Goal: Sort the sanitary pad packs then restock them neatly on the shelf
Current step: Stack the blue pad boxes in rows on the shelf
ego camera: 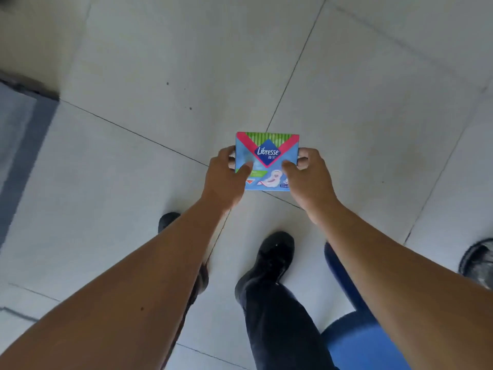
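Note:
A blue, pink and green Libresse sanitary pad pack (267,156) is held out in front of me above the tiled floor, label facing up. My left hand (225,177) grips its left edge, thumb on the front and fingers curled behind. My right hand (306,177) grips the right edge the same way. No shelf shows in this view.
Pale floor tiles (160,76) with dark grout lines fill the view. My black shoes (272,259) and dark trousers are below the pack. A blue object (354,340) sits at lower right, a dark round thing (478,263) at the right edge, and a grey ledge (24,134) at left.

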Action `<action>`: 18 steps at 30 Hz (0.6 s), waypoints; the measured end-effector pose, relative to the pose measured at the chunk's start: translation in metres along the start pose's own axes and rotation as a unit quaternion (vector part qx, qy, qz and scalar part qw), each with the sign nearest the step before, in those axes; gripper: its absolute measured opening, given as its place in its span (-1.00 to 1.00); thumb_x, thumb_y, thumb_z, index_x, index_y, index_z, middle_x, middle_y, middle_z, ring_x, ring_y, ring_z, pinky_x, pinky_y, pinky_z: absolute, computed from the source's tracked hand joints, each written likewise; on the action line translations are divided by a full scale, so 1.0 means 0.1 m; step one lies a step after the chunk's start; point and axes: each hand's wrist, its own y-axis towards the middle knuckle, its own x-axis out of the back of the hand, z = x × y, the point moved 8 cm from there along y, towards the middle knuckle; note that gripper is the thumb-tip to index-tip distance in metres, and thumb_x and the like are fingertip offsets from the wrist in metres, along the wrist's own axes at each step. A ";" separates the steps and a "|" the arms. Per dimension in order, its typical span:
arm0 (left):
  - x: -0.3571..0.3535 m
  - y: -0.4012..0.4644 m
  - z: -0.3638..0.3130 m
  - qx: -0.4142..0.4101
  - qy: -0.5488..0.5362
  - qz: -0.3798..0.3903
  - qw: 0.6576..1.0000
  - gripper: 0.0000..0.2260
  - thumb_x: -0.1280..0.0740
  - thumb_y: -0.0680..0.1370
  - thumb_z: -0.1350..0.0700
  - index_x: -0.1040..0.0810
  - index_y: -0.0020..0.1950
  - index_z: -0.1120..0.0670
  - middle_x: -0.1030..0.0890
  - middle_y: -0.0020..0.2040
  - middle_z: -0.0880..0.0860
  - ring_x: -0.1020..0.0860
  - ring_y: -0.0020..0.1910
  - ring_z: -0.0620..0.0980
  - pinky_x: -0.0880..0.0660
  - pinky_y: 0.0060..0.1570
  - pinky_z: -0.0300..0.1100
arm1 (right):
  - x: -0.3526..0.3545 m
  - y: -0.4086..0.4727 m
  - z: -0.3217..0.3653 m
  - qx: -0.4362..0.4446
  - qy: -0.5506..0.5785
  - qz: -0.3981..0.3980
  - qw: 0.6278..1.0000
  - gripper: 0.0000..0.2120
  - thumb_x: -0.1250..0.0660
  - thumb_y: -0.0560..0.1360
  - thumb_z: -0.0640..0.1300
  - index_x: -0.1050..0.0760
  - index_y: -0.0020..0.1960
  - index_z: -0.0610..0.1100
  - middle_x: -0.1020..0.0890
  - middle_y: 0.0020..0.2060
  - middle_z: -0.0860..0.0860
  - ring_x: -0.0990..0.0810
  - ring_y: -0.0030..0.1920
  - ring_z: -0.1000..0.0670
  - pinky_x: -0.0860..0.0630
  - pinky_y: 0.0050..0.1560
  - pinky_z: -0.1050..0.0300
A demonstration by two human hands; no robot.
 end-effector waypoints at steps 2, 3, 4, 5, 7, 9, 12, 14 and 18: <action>0.52 -0.25 -0.33 -0.006 -0.050 -0.043 0.998 -0.68 -0.38 0.55 0.06 -0.46 0.28 0.07 -0.60 0.10 -0.04 -0.60 -0.04 -0.14 -0.52 -0.12 -0.31 | 0.00 -0.27 0.66 0.056 -0.006 0.008 0.998 -0.79 -0.33 0.54 -0.08 -0.39 0.13 -0.05 -0.55 0.08 -0.05 -0.61 -0.04 0.11 -0.44 -0.33 0.48; 0.78 -0.38 -0.46 -0.009 -0.076 -0.062 0.995 -0.69 -0.39 0.55 0.07 -0.46 0.26 0.07 -0.61 0.10 -0.05 -0.60 -0.02 -0.14 -0.53 -0.09 -0.28 | -0.02 -0.40 0.99 0.085 -0.010 0.019 0.996 -0.81 -0.33 0.53 -0.09 -0.38 0.10 -0.05 -0.55 0.08 -0.05 -0.62 -0.02 0.09 -0.49 -0.28 0.40; 1.05 -0.51 -0.57 -0.008 -0.100 -0.081 0.992 -0.71 -0.39 0.54 0.08 -0.47 0.24 0.07 -0.62 0.10 -0.05 -0.60 0.00 -0.14 -0.54 -0.06 -0.25 | -0.06 -0.53 1.30 0.111 -0.015 0.033 0.993 -0.82 -0.34 0.53 -0.10 -0.37 0.07 -0.06 -0.57 0.07 -0.04 -0.63 -0.01 0.07 -0.53 -0.24 0.32; 1.33 -0.64 -0.65 -0.005 -0.124 -0.102 0.987 -0.73 -0.40 0.54 0.09 -0.49 0.22 0.07 -0.63 0.09 -0.05 -0.61 -0.01 -0.14 -0.56 -0.04 -0.23 | -0.13 -0.66 1.62 0.134 -0.021 0.049 0.990 -0.83 -0.34 0.54 -0.11 -0.36 0.06 -0.07 -0.58 0.05 -0.02 -0.64 -0.02 0.07 -0.54 -0.25 0.29; 1.90 -0.89 -0.76 -0.003 -0.170 -0.148 0.974 -0.76 -0.43 0.52 0.10 -0.52 0.16 0.05 -0.66 0.05 -0.07 -0.63 -0.02 -0.12 -0.59 0.00 -0.14 | -0.31 -0.95 2.21 0.174 -0.037 0.080 0.981 -0.84 -0.33 0.54 -0.12 -0.37 0.05 -0.07 -0.60 -0.04 0.11 -0.62 -0.09 0.18 -0.49 -0.31 0.36; 2.45 -1.15 -0.84 -0.003 -0.207 -0.194 0.959 -0.79 -0.44 0.52 0.10 -0.55 0.12 0.04 -0.67 0.00 -0.09 -0.65 -0.02 -0.10 -0.61 -0.02 -0.13 | -0.54 -1.26 2.74 0.220 -0.058 0.106 0.968 -0.85 -0.33 0.55 -0.11 -0.38 0.04 -0.07 -0.58 -0.09 0.20 -0.60 -0.13 0.23 -0.50 -0.26 0.32; 3.24 -1.55 -0.82 -0.008 -0.241 -0.256 0.936 -0.80 -0.43 0.52 0.08 -0.57 0.13 0.04 -0.68 -0.01 -0.09 -0.66 -0.04 -0.09 -0.62 -0.07 -0.14 | -0.99 -1.73 3.37 0.269 -0.080 0.158 0.947 -0.86 -0.35 0.54 -0.11 -0.37 -0.02 -0.04 -0.59 -0.09 0.21 -0.64 -0.11 0.20 -0.57 -0.22 0.18; 3.72 -1.78 -0.77 -0.024 -0.245 -0.286 0.926 -0.76 -0.44 0.52 0.07 -0.58 0.17 0.03 -0.68 0.00 -0.10 -0.65 -0.03 -0.11 -0.62 -0.04 -0.11 | -1.32 -2.03 3.69 0.295 -0.085 0.191 0.932 -0.85 -0.36 0.54 -0.10 -0.37 -0.03 -0.03 -0.61 -0.07 0.18 -0.66 -0.10 0.18 -0.59 -0.24 0.19; 4.58 -2.25 -0.56 -0.042 -0.243 -0.335 0.909 -0.70 -0.44 0.52 0.07 -0.55 0.23 -0.03 -0.67 0.01 -0.14 -0.63 -0.01 -0.19 -0.61 -0.06 -0.22 | -2.01 -2.68 4.26 0.376 -0.106 0.232 0.891 -0.81 -0.37 0.53 -0.10 -0.40 0.07 -0.07 -0.60 -0.05 0.19 -0.60 -0.12 0.26 -0.52 -0.25 0.34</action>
